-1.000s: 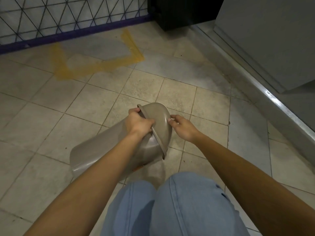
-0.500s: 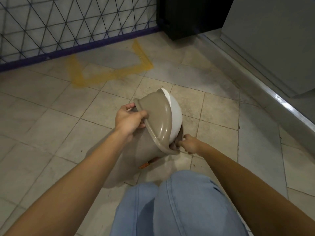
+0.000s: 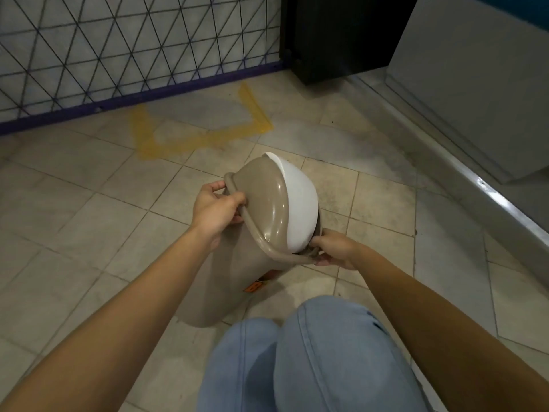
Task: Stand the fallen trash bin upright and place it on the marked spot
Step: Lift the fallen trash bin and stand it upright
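A taupe plastic trash bin (image 3: 237, 278) with a domed lid and white swing flap (image 3: 298, 209) stands nearly upright on the tiled floor just in front of my knees, leaning slightly. My left hand (image 3: 215, 208) grips the lid's rim on the left side. My right hand (image 3: 335, 251) holds the rim at its lower right. An orange label (image 3: 255, 286) shows on the bin's side. The marked spot (image 3: 202, 135), outlined in yellow tape, lies on the floor beyond the bin, next to the fence.
A wire mesh fence with a purple base rail (image 3: 133, 96) runs along the back. A black cabinet (image 3: 335, 37) stands at the back right. A raised metal-edged ledge (image 3: 481, 197) borders the right side. My jeans-clad knees (image 3: 312, 358) fill the bottom.
The bin was tipped up from lying on its side to nearly upright. My right hand slid from the lid's top down to its lower right rim.
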Demonstrator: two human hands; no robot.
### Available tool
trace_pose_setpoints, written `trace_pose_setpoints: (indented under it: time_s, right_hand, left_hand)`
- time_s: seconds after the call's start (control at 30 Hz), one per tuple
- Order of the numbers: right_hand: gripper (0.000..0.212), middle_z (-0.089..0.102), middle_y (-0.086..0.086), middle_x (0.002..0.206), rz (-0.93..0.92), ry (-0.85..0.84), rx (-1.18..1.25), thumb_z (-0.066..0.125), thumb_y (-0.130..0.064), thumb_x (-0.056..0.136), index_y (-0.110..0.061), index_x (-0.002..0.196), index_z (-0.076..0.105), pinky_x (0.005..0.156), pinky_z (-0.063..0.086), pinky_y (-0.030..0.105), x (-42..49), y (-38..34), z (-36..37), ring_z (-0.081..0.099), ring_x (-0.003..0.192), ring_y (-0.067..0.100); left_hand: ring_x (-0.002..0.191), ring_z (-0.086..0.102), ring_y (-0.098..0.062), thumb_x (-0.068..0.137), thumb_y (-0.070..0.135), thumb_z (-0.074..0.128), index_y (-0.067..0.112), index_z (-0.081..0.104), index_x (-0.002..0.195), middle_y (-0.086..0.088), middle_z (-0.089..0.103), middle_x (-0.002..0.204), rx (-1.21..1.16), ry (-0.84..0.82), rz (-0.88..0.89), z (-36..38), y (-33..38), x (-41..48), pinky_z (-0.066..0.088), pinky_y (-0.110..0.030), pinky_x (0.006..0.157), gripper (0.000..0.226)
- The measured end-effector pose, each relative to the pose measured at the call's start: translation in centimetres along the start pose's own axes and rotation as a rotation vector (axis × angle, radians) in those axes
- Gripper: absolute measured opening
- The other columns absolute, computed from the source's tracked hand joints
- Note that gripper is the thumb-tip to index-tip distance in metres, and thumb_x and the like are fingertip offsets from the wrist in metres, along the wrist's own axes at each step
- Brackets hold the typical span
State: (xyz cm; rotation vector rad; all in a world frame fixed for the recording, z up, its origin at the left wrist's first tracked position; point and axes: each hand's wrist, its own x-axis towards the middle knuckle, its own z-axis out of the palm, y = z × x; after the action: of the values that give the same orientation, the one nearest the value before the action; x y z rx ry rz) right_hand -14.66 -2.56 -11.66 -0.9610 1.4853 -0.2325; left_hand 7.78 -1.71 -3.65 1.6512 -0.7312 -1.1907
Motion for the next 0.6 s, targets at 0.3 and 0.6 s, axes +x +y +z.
trace_pose_setpoints:
  time_s: [0.3,0.6]
  right_hand:
    - [0.052,0.055,0.002,0.102,-0.084,0.061,-0.051,0.060,-0.021,0.081,-0.012,0.127,0.039,0.071,0.054,0.028,-2.6,-3.4,-2.5,0.057,0.085,0.016]
    - [0.067,0.061,0.009,0.099,-0.167,0.196,-0.033,0.066,-0.014,0.072,-0.015,0.130,0.032,0.057,0.048,0.024,-3.9,-5.7,-4.1,0.061,0.081,0.016]
  left_hand:
    - [0.075,0.062,-0.018,0.077,0.008,0.062,0.014,0.044,0.126,-0.009,0.064,0.091,-0.017,0.003,-0.016,-1.4,1.5,-0.5,0.052,-0.031,0.063,0.052]
    - [0.075,0.059,-0.021,0.080,0.002,0.053,0.013,0.042,0.133,-0.010,0.065,0.086,-0.015,-0.011,-0.061,-1.9,-0.3,0.3,0.055,-0.040,0.075,0.056]
